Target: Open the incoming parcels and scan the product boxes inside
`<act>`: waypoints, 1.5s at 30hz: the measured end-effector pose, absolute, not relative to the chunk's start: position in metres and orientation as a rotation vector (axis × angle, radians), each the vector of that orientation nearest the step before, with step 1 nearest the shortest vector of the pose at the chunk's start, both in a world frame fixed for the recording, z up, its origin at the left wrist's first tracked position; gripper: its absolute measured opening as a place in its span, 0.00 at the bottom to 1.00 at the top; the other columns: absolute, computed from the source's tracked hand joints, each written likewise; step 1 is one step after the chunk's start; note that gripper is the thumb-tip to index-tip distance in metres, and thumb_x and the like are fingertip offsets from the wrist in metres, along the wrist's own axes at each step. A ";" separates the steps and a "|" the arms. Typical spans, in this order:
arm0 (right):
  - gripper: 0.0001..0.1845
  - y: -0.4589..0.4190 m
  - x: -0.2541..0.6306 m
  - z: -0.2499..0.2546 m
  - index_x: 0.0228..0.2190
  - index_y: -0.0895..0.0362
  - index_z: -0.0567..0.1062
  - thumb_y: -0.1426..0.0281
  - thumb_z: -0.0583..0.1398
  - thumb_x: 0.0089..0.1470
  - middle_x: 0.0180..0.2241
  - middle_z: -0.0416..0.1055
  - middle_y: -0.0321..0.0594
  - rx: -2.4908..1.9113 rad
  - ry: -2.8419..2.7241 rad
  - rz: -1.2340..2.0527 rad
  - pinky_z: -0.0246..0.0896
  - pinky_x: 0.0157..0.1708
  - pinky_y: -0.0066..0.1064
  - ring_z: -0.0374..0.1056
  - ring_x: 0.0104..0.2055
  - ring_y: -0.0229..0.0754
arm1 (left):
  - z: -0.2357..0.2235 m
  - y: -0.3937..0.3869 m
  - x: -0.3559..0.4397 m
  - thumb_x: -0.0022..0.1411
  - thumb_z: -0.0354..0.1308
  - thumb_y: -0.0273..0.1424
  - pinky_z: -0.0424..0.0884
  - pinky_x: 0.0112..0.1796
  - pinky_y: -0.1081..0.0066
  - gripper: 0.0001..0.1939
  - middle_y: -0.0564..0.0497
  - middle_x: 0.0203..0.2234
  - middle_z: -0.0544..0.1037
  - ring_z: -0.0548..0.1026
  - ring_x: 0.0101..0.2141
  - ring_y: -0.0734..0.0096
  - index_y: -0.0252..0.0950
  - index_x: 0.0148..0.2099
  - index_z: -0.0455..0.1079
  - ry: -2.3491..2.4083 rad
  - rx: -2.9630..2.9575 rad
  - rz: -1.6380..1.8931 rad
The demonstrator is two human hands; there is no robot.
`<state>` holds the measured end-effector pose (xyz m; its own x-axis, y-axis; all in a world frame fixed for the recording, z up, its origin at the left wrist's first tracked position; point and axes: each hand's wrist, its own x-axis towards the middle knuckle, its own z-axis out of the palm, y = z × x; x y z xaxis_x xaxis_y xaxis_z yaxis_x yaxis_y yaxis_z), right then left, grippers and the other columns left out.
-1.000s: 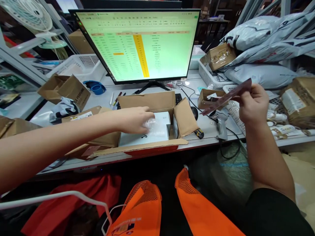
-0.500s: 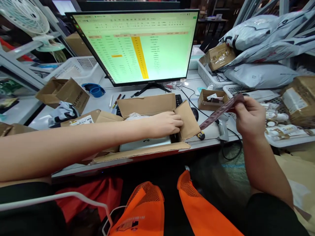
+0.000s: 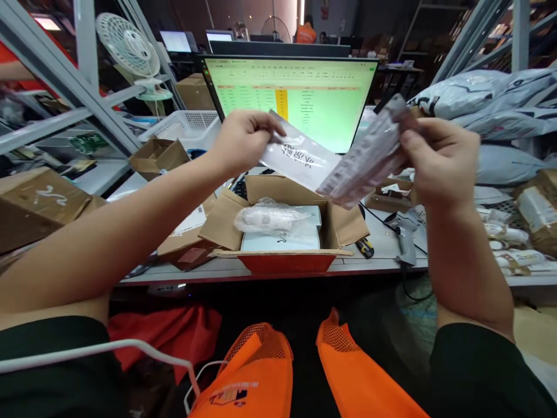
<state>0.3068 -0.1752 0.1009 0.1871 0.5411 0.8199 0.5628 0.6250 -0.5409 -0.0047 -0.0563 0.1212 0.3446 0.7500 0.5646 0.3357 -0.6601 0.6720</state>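
Here, in the head view, the left hand pinches a white packet by its corner, and the right hand grips a pale sachet between thumb and fingers. Both are held up in front of the monitor, above the open box on the tabletop. Each grip is at one edge only, so a packet could slip and drop into the box or past the tabletop edge. The packets overlap, motion blurs the sachet, and the print on the packet is too small to read. A plastic wrap hides part of the box's contents.
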 end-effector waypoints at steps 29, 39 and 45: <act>0.37 -0.159 0.227 0.052 0.45 0.54 0.75 0.41 0.73 0.45 0.35 0.75 0.41 -1.062 -1.369 0.878 0.66 0.24 0.31 0.71 0.31 0.42 | 0.073 -0.116 0.001 0.60 0.75 0.37 0.78 0.56 0.58 0.19 0.44 0.44 0.83 0.81 0.53 0.55 0.35 0.46 0.73 0.549 1.182 1.427; 0.38 -0.169 0.204 0.075 0.37 0.52 0.70 0.31 0.67 0.48 0.24 0.71 0.34 -0.958 -1.480 0.872 0.63 0.21 0.30 0.68 0.22 0.40 | 0.080 -0.143 0.016 0.67 0.67 0.36 0.68 0.27 0.75 0.13 0.47 0.25 0.79 0.75 0.25 0.73 0.32 0.35 0.75 0.571 1.358 0.990; 0.27 -0.204 0.310 0.022 0.42 0.53 0.75 0.42 0.59 0.64 0.33 0.76 0.42 -1.372 -1.309 0.159 0.73 0.44 0.41 0.75 0.38 0.47 | 0.075 -0.140 0.012 0.71 0.58 0.25 0.73 0.31 0.74 0.11 0.47 0.22 0.79 0.78 0.25 0.73 0.31 0.33 0.72 0.746 1.163 1.070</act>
<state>0.3100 -0.2041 0.0218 0.3634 0.7365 0.5705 0.5785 0.3016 -0.7578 0.0117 -0.1403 0.0751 0.3450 0.9367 0.0589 -0.2684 0.0384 0.9625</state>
